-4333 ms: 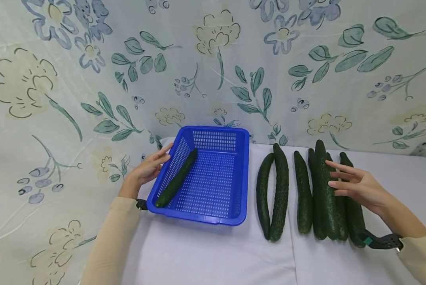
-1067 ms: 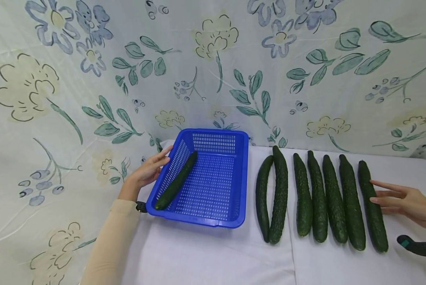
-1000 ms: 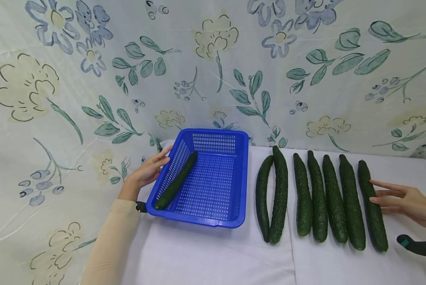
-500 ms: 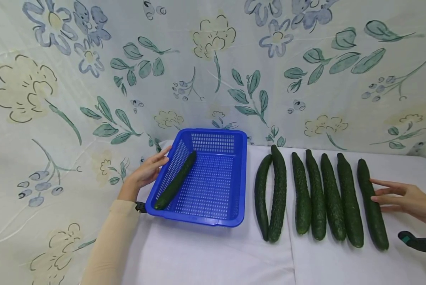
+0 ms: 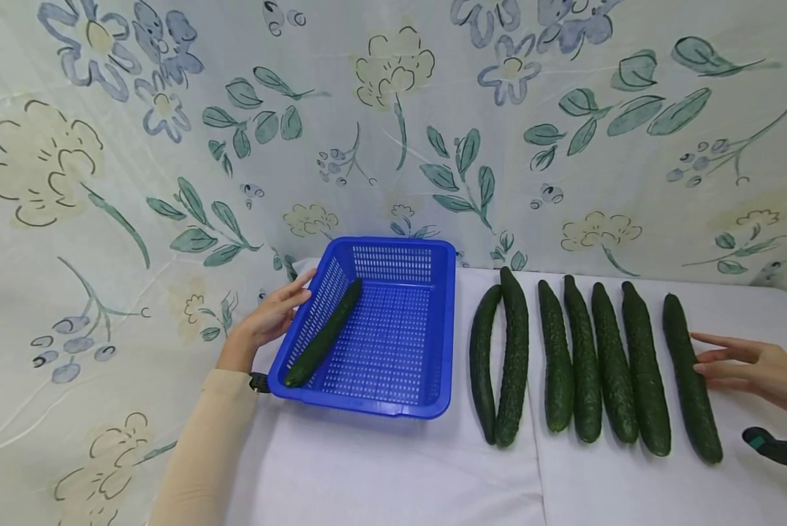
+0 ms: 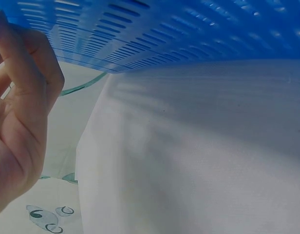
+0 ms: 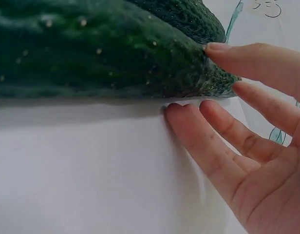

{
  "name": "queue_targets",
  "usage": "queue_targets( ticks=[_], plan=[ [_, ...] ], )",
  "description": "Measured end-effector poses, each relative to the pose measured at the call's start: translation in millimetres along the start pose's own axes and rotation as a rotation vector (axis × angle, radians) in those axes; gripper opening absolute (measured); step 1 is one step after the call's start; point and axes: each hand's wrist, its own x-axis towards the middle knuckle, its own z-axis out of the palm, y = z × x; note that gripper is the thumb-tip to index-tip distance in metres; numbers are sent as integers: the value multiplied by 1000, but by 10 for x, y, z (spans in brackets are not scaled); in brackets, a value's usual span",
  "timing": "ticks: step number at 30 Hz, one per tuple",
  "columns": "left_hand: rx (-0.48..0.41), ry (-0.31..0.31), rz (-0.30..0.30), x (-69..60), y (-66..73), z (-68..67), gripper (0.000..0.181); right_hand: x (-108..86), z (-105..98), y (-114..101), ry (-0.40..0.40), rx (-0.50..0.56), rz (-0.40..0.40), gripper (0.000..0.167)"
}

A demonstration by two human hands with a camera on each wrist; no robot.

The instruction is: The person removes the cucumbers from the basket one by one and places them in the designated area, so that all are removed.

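My left hand [image 5: 273, 314] is at the left side of a blue plastic basket [image 5: 451, 329], its extended fingers touching the outer wall near the rim. In the left wrist view the slotted wall of the basket [image 6: 155, 36] is above the table, with the hand [image 6: 23, 107] beside it. One dark green cucumber [image 5: 327, 336] lies inside along the left wall. At the far right, my right hand [image 5: 758, 369] touches the outermost cucumber [image 5: 692, 383] with its fingertips, fingers loosely extended. The right wrist view has these fingers [image 7: 228, 146] against the bumpy side of the cucumber [image 7: 101, 53].
Several more cucumbers lie side by side on the white tablecloth [image 5: 393, 467]. Two touching cucumbers [image 5: 514, 358] lie nearest the basket; others, such as a thick cucumber [image 5: 647, 372], are in the row to their right. A floral cloth [image 5: 393, 146] hangs behind.
The cucumbers bunched on the right are now spread in a row. My right hand has moved right, lately shifting the outermost cucumber slightly right. The left hand stays at the basket.
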Motion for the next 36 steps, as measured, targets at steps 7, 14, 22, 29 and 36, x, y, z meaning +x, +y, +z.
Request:
queue_targets(
  ticks=[7, 14, 22, 29, 36],
  plan=[
    [14, 0, 7, 11, -12, -13, 55, -38, -46, -106, 40, -10, 1, 80],
    [13, -6, 11, 23, -17, -19, 56, -57, -52, -263, 105, -2, -32, 71],
    [-8, 18, 4, 15, -24, -8, 55, -33, 20, -524, 108, 123, -124, 32],
    [-4, 16, 14, 16, -23, -9, 54, 9, 122, -919, 42, 248, -161, 29],
    [-1, 6, 16, 13, -26, -7, 55, 50, 247, -1343, -49, 375, -180, 29]
  ],
)
